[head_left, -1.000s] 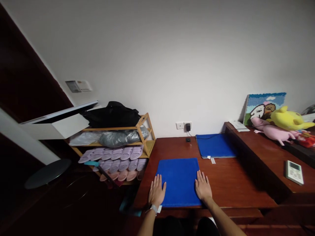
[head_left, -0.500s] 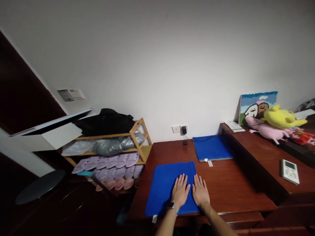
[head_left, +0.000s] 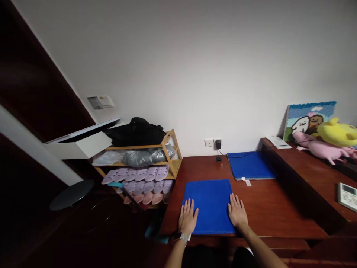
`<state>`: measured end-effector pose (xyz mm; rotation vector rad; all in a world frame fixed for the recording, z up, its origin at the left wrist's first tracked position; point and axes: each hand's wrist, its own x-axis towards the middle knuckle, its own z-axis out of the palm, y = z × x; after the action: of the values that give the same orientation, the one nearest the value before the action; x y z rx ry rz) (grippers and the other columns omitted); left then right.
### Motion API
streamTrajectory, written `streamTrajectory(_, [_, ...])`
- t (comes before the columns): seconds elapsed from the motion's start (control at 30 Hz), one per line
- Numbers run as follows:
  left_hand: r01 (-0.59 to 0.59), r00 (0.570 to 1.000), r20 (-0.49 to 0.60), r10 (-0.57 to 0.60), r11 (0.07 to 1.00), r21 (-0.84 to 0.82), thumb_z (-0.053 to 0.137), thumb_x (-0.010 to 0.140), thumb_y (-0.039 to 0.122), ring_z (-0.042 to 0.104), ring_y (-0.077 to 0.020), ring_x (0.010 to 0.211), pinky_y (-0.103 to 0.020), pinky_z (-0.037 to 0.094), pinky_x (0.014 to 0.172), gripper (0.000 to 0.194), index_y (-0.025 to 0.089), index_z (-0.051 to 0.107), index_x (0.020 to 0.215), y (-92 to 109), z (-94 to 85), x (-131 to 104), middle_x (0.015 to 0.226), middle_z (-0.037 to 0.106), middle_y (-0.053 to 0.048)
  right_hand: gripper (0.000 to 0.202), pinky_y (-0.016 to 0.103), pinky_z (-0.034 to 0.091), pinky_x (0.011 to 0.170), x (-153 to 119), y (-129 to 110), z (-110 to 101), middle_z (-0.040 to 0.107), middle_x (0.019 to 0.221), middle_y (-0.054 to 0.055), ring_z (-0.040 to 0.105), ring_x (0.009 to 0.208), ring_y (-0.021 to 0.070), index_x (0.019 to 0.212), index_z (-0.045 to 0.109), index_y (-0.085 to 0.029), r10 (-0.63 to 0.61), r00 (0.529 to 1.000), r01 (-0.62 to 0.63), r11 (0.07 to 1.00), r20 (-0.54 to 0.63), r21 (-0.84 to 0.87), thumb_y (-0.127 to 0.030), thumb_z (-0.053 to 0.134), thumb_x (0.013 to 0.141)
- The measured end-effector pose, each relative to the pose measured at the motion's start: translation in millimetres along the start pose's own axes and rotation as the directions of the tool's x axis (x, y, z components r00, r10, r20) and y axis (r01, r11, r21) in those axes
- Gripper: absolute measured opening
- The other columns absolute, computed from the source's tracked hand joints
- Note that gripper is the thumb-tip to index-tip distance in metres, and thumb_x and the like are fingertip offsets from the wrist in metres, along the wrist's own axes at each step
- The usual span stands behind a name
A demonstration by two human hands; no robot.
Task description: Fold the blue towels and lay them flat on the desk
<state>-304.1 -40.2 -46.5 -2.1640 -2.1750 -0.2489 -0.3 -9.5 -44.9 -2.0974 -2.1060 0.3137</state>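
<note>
A blue cloth (head_left: 210, 208) lies flat and square on the brown wooden desk (head_left: 267, 208), near its front edge. Over the cloth's left edge my left hand (head_left: 188, 217) rests palm down, fingers stretched out, a watch on its wrist. My right hand (head_left: 237, 211) lies flat along the opposite edge, fingers extended, partly on the desk. Neither hand grips anything. Farther back, a folded blue cloth or stack of cloths (head_left: 251, 165) with white tags sits by the wall.
A wooden rack (head_left: 174, 152) with several pairs of slippers (head_left: 150, 174) and a black bag (head_left: 136, 132) stands left. On the raised right side are a pink plush toy (head_left: 320, 147), a yellow plush toy (head_left: 336, 132) and a calculator-like device (head_left: 348, 196). A plugged-in adapter (head_left: 218, 144) trails a cable.
My left hand has moved from the middle of the cloth to its left edge. The right hand stays by the right edge. The camera view has turned slightly left.
</note>
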Motion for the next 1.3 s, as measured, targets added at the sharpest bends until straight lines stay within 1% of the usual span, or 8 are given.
streamTrajectory(0.5, [0.016, 1.0, 0.014, -0.016, 1.0, 0.012, 0.029, 0.104, 0.047, 0.029, -0.0268, 0.154, -0.049, 0.025, 0.126, 0.062, 0.02, 0.034, 0.16, 15, -14.5, 2, 0.166, 0.035, -0.01, 0.065, 0.043, 0.008, 0.128, -32, -3, -11, 0.022, 0.169, 0.003, 0.015, 0.158, 0.0217, 0.162, 0.021, -0.012, -0.035, 0.999, 0.035, 0.999, 0.021, -0.005, -0.039, 0.016, 0.102])
streamTrajectory(0.57, [-0.059, 0.997, -0.055, 0.059, 0.998, 0.011, 0.028, 0.105, 0.044, 0.029, -0.0259, 0.155, -0.05, 0.026, 0.126, 0.061, 0.021, 0.031, 0.161, 32, -14.4, 5, 0.166, 0.036, -0.01, 0.066, 0.043, 0.008, 0.128, -32, -4, -13, 0.02, 0.17, 0.002, 0.015, 0.158, 0.0219, 0.162, 0.021, -0.012, -0.034, 0.999, 0.034, 0.999, 0.032, -0.003, -0.039, 0.015, 0.102])
streamTrajectory(0.67, [-0.225, 0.968, -0.118, 0.22, 0.974, -0.024, 0.026, 0.107, 0.044, 0.029, -0.0235, 0.155, -0.047, 0.026, 0.126, 0.059, 0.02, 0.031, 0.161, 79, -9.0, 12, 0.167, 0.034, -0.01, 0.066, 0.042, 0.008, 0.128, -32, -6, -18, 0.02, 0.17, 0.001, 0.015, 0.158, 0.0216, 0.162, 0.02, -0.012, -0.036, 0.999, 0.036, 0.999, 0.038, 0.013, -0.038, 0.014, 0.102])
streamTrajectory(0.77, [-0.316, 0.947, -0.099, 0.307, 0.944, -0.096, 0.025, 0.107, 0.046, 0.03, -0.0246, 0.154, -0.049, 0.027, 0.126, 0.059, 0.021, 0.035, 0.159, 132, 1.3, 17, 0.166, 0.035, -0.01, 0.066, 0.042, 0.007, 0.128, -32, -6, -23, 0.021, 0.169, 0.002, 0.013, 0.158, 0.0217, 0.162, 0.022, -0.012, -0.044, 0.998, 0.043, 0.998, 0.037, 0.034, -0.039, 0.015, 0.101])
streamTrajectory(0.87, [-0.328, 0.944, -0.043, 0.326, 0.931, -0.158, 0.025, 0.107, 0.048, 0.029, -0.0255, 0.155, -0.05, 0.026, 0.126, 0.058, 0.026, 0.036, 0.159, 158, 10.1, 19, 0.167, 0.034, -0.008, 0.066, 0.043, 0.007, 0.128, -31, -6, -25, 0.023, 0.169, 0.003, 0.013, 0.158, 0.022, 0.162, 0.024, -0.013, -0.051, 0.998, 0.049, 0.998, 0.045, 0.046, -0.039, 0.016, 0.101])
streamTrajectory(1.0, [-0.256, 0.964, 0.028, 0.265, 0.951, -0.175, 0.027, 0.106, 0.051, 0.025, -0.0248, 0.156, -0.05, 0.023, 0.127, 0.056, 0.035, 0.034, 0.159, 131, 7.4, 23, 0.169, 0.029, -0.004, 0.066, 0.043, 0.007, 0.128, -30, -5, -24, 0.022, 0.169, 0.001, 0.013, 0.158, 0.021, 0.162, 0.022, -0.015, -0.041, 0.998, 0.038, 0.998, 0.045, 0.059, -0.039, 0.017, 0.101])
streamTrajectory(1.2, [0.005, 0.999, 0.037, -0.004, 0.999, -0.038, 0.028, 0.105, 0.051, 0.026, -0.0272, 0.156, -0.052, 0.022, 0.126, 0.059, 0.03, 0.033, 0.16, 22, -5.2, 24, 0.169, 0.03, -0.006, 0.067, 0.042, 0.007, 0.129, -31, -6, -22, 0.018, 0.17, 0.0, 0.012, 0.158, 0.0204, 0.163, 0.019, -0.014, -0.028, 0.998, 0.025, 0.999, 0.053, 0.048, -0.041, 0.015, 0.102])
streamTrajectory(1.3, [0.053, 0.998, 0.017, -0.053, 0.999, -0.005, 0.023, 0.105, 0.053, 0.026, -0.0259, 0.156, -0.05, 0.024, 0.126, 0.063, 0.025, 0.031, 0.161, -13, -1.7, 20, 0.168, 0.029, -0.007, 0.067, 0.042, 0.007, 0.129, -31, -7, -21, 0.017, 0.17, -0.001, 0.012, 0.158, 0.0203, 0.163, 0.019, -0.015, -0.023, 0.998, 0.021, 0.999, 0.059, 0.036, -0.041, 0.015, 0.101])
